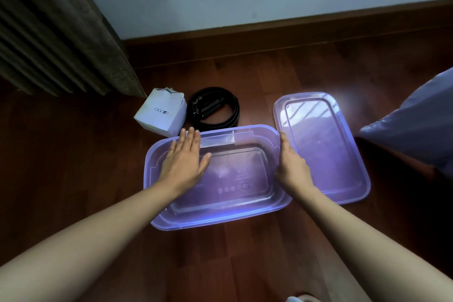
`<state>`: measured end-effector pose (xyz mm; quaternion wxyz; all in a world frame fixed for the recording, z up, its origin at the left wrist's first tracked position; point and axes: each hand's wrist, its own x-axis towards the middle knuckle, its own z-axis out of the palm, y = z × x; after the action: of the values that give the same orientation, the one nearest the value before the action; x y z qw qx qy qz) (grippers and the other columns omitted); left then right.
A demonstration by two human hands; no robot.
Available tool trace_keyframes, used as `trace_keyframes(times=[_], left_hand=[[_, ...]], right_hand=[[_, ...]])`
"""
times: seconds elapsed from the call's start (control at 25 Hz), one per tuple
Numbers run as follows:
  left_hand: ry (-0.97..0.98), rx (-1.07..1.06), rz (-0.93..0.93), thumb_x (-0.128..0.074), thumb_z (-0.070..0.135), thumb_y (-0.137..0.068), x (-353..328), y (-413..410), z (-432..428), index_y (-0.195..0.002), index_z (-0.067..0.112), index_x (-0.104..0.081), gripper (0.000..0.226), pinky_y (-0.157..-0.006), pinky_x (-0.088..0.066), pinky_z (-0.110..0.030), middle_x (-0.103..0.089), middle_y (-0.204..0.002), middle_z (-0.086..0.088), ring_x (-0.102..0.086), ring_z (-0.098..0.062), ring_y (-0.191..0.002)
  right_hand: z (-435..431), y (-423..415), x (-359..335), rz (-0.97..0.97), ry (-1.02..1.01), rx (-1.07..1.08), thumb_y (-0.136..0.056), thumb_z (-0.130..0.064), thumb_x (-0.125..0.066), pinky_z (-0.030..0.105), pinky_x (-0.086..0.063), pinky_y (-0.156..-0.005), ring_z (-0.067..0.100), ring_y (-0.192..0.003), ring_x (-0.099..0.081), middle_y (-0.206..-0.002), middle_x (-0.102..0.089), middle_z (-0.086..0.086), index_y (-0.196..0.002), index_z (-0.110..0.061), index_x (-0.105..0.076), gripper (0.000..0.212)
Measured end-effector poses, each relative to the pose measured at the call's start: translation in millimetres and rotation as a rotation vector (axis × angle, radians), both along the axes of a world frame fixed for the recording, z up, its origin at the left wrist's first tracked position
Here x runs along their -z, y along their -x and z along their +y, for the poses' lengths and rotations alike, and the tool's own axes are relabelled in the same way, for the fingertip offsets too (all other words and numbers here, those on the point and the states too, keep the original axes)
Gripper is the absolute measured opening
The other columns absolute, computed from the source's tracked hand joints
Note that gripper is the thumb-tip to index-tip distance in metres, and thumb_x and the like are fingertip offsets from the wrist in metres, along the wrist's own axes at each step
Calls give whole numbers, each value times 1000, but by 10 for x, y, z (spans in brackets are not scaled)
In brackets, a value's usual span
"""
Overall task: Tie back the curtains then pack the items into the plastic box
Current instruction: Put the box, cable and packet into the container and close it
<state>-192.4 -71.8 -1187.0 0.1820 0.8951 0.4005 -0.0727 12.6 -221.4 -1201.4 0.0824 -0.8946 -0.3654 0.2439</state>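
Two hands are laid apart on the open translucent purple plastic box, set on the dark wooden floor. The left hand is spread flat over its far left rim, and the right hand is held straight-fingered against its right rim. A matching purple lid is laid just right, and a white cardboard carton and a coiled black belt just behind.

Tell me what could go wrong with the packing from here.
The coiled belt may spring loose when lifted and hang over the rim of the plastic box, blocking the lid. The white carton looks open at its top, so tipping it could spill whatever is inside. The right hand sits by the lid and could knock it.
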Motion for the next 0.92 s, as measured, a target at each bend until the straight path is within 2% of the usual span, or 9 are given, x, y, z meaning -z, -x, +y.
trace_keyframes(times=[0.12,0.2,0.32,0.4,0.52,0.64,0.8,0.92], left_hand=[[-145,-82,-169,-37,37,-98,-18,-51,329,-147,7,-22,59,-117,-11,-43,-13,-158,-13,-7,-28,-147],[-222,-215,-141,-47,35,-94,-24,-42,678,-144,7,-30,60,-115,-20,-49,-17,-155,-19,-16,-36,-143],[-43,-458,32,-61,47,-83,27,106,1028,-140,18,-34,69,-114,-20,-50,-4,-157,-19,-13,-42,-141],[94,-505,76,-67,52,-77,67,183,1099,-132,20,-39,69,-110,-25,-48,-5,-155,-20,-20,-44,-137],[72,-513,-50,-72,42,-74,56,156,1113,-113,14,-46,55,-98,-37,-42,-28,-137,-21,-35,-41,-122],[-41,-556,-233,-66,41,-76,-23,126,1042,-107,13,-47,47,-96,-38,-40,-32,-130,-20,-39,-40,-117],[-104,-533,-392,-53,54,-63,-51,258,966,-113,13,-48,65,-93,-42,-41,-34,-128,-22,-43,-40,-114],[-191,-499,-630,-47,56,-64,-114,412,901,-111,4,-52,71,-91,-37,-29,-37,-119,-16,-44,-31,-109]], right_hand=[[3,21,6,29,-33,51,-82,-6,-41,42,-44,-84,40,-111,-55,-139,-48,6,-149,-29,1,82],[3,25,22,29,-45,52,-81,-6,-41,43,-45,-85,40,-110,-55,-139,-48,5,-148,-29,0,82],[2,18,51,39,-69,59,-79,-4,-39,43,-47,-84,40,-108,-56,-138,-49,4,-148,-30,-1,83],[1,32,57,37,-77,55,-79,-3,-38,43,-47,-83,39,-107,-57,-138,-50,3,-148,-30,-2,82],[9,23,49,23,-72,62,-79,-1,-37,41,-45,-80,39,-106,-57,-139,-49,4,-148,-29,-2,82],[7,31,34,20,-69,54,-80,-1,-36,41,-45,-80,40,-106,-56,-139,-49,5,-148,-28,-3,81],[11,38,11,23,-55,63,-81,0,-36,41,-44,-81,40,-107,-56,-139,-48,5,-148,-28,-2,81],[5,31,12,19,-58,49,-80,0,-35,41,-44,-81,39,-107,-56,-140,-47,5,-148,-30,-1,82]])
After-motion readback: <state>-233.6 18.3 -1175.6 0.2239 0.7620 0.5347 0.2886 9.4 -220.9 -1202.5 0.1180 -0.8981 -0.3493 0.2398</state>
